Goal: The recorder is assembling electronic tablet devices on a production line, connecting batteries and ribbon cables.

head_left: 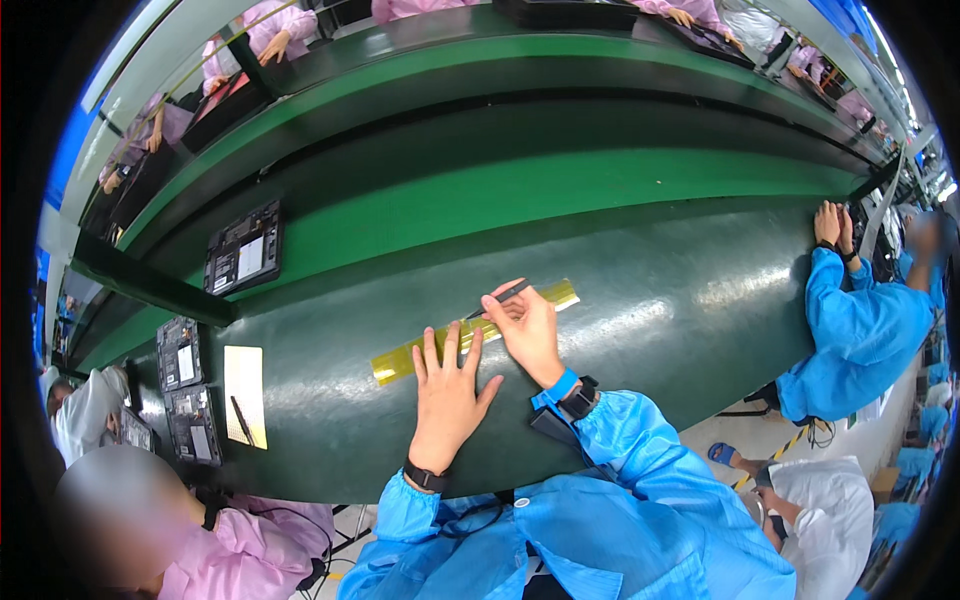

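A long strip of translucent yellow film (393,366) lies slantwise on the dark green table, rising toward the right. My left hand (447,397) rests flat with its fingers spread, the fingertips over the middle of the strip. My right hand (528,332) grips a slim dark pointed tool (514,291), which looks like tweezers, between thumb and fingers. Its tip points down and left at the strip, close to my left fingertips. Whether the tip touches the film is too small to tell. Part of the strip is hidden under my hands.
Left of me lie a pale yellow sheet (243,375) with a black pen (242,420) on it and opened laptop bases (192,425). Another laptop base (243,250) sits farther back by the green belt (480,190). Co-workers sit on both sides and across.
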Demonstrator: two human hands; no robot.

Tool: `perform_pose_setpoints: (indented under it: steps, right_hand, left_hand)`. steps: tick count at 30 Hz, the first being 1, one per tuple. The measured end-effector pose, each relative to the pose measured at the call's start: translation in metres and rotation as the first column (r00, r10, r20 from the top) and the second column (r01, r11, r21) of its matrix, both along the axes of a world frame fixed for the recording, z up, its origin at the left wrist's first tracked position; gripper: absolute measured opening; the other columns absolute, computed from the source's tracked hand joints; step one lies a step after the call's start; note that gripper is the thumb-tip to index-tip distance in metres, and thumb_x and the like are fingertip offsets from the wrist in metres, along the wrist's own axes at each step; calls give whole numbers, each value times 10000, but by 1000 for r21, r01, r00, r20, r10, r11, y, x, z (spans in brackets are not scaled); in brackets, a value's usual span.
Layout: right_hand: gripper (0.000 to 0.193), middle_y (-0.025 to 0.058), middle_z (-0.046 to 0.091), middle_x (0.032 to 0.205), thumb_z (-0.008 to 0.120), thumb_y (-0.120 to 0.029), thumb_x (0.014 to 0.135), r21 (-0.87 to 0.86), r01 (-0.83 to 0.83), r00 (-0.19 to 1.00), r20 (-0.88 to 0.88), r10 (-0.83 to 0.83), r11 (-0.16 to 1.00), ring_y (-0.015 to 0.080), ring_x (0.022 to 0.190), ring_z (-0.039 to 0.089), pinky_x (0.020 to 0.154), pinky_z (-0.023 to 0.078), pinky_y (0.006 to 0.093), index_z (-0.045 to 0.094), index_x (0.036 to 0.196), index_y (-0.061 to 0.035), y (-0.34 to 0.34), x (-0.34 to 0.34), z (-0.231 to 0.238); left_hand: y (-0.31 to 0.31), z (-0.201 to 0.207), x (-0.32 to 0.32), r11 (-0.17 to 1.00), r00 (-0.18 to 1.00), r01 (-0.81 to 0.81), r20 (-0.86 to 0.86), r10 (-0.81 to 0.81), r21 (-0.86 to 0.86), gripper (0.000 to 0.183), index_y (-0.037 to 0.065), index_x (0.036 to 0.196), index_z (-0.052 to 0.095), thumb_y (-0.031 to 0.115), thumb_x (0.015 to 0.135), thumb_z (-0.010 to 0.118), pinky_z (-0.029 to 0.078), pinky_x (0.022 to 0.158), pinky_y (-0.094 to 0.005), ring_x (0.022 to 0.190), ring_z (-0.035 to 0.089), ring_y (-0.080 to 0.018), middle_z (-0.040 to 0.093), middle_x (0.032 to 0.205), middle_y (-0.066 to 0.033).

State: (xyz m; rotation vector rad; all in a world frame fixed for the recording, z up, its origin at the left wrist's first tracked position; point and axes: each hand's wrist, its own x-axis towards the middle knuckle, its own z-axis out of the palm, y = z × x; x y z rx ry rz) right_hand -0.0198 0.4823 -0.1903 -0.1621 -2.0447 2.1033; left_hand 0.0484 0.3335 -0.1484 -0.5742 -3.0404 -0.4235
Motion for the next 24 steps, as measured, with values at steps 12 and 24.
perform_pose_setpoints:
  steps: [12, 24]
  right_hand:
    - [194, 174, 699, 716, 728, -101, 910, 107, 40, 994, -106, -29, 993, 291, 650, 718, 594, 563, 364, 599, 920, 44, 9, -20, -1]
    - [198, 121, 740, 796, 774, -151, 900, 16, 91, 996, -25, -91, 996, 189, 742, 746, 670, 589, 321, 667, 974, -2, 2, -16, -16]
  left_hand:
    - [8, -6, -23, 996, 999, 34, 26, -32, -84, 634, 123, 1549, 436, 316, 980, 639, 329, 1171, -569, 1453, 308, -465, 372, 1590, -159]
    - [2, -9, -26, 993, 994, 112, 15, -113, 42, 694, 88, 1490, 504, 298, 877, 755, 306, 1176, -568, 1395, 361, -486, 399, 1498, -267]
